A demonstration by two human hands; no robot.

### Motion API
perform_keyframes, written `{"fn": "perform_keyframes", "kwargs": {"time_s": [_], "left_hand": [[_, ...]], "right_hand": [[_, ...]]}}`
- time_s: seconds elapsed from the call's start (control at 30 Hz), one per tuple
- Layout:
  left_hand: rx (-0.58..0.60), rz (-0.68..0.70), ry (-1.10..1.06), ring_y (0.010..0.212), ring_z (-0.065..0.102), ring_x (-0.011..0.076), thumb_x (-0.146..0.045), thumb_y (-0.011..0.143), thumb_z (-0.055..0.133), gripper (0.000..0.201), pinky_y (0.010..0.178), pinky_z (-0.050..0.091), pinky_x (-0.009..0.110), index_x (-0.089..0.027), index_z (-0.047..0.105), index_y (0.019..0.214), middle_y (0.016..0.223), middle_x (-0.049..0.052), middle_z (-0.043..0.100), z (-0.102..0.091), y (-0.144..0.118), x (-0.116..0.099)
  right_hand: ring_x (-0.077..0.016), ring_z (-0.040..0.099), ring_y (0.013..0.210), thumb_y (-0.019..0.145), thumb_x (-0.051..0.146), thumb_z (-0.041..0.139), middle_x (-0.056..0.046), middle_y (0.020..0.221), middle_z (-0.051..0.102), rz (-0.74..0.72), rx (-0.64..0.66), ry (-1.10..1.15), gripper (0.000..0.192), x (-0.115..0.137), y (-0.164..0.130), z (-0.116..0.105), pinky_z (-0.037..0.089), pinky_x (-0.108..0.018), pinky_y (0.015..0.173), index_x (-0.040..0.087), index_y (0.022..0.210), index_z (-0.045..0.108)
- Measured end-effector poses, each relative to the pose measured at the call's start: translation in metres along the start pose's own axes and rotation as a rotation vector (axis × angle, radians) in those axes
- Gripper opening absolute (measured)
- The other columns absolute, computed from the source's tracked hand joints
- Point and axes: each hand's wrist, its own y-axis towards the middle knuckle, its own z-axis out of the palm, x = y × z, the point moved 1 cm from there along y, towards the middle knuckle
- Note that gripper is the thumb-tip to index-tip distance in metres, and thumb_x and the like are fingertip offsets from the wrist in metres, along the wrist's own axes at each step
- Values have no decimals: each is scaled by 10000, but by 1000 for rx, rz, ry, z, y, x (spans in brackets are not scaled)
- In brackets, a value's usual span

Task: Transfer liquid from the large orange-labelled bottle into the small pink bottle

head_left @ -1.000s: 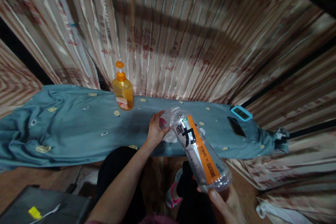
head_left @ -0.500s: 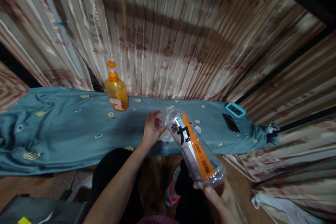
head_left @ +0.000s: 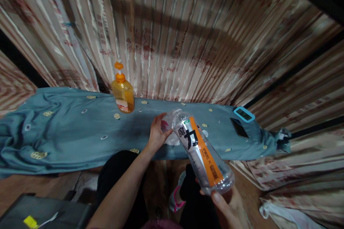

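My right hand [head_left: 228, 202] grips the base of a clear plastic drink bottle [head_left: 205, 159] with an orange and silver label. The bottle is tilted, its neck pointing up and left, away from me. At the neck, my left hand [head_left: 158, 132] has its fingers curled round a clear, thin-looking plastic piece [head_left: 165, 125] with a pink print, perhaps a cup; the bottle hides part of it. Below it lies something whitish [head_left: 172, 140] on the cloth, mostly covered. A small pale round piece [head_left: 205, 133] rests just right of the bottle.
A teal cloth [head_left: 80, 132] covers the narrow table. An orange pump bottle [head_left: 123, 94] stands at the back left. At the right lie a phone [head_left: 239, 127] and a blue-framed digital clock [head_left: 244, 114]. A pleated curtain [head_left: 166, 35] hangs behind. A dark stool [head_left: 43, 211] is at lower left.
The whole view has shifted slightly, so the table things appear a little further right. Both hands keep their hold, and the bottle stays tilted much as before.
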Motion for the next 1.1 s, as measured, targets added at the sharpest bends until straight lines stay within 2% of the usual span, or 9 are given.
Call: {"fn": "perform_keyframes", "kwargs": {"time_s": [0.23,0.37,0.5,0.6,1.1], "left_hand": [[13,-9,12,1317,829,364,-221,793,987,799,1193,699,544,-262,714,1543,1455,121,833,-1,0,-1],[4,5,15,1338,826,365,-242,802,995,769,1186,705,541,-267,730,1523,1464,118,833,-2,0,-2],[13,-8,1,1305,832,349,-255,809,999,763,1174,710,534,-268,737,1526,1461,114,839,-3,0,-4],[16,-8,-1,1302,833,349,-249,808,994,760,1179,705,531,-269,735,1522,1444,113,844,-3,1,-4],[-2,23,13,1373,819,381,-163,779,994,800,1216,698,560,-249,714,1523,1463,118,828,-1,1,2]], "right_hand": [[-309,901,773,721,806,1125,-77,930,979,7,-31,-10,677,3,-2,1,712,-383,797,277,1089,919],[-314,914,795,731,809,1115,-66,887,967,7,-30,-18,684,-4,0,-3,707,-379,826,282,1120,918],[-316,928,806,754,813,1100,-86,976,996,-2,-37,-24,689,-11,2,-8,711,-379,837,283,1152,911],[-333,917,809,780,802,1085,-80,935,977,-7,-3,-24,677,-11,2,-7,708,-402,834,289,1181,900],[-260,848,767,649,766,1190,-29,858,948,45,-26,72,683,22,-8,16,679,-330,795,303,1086,942]]}}
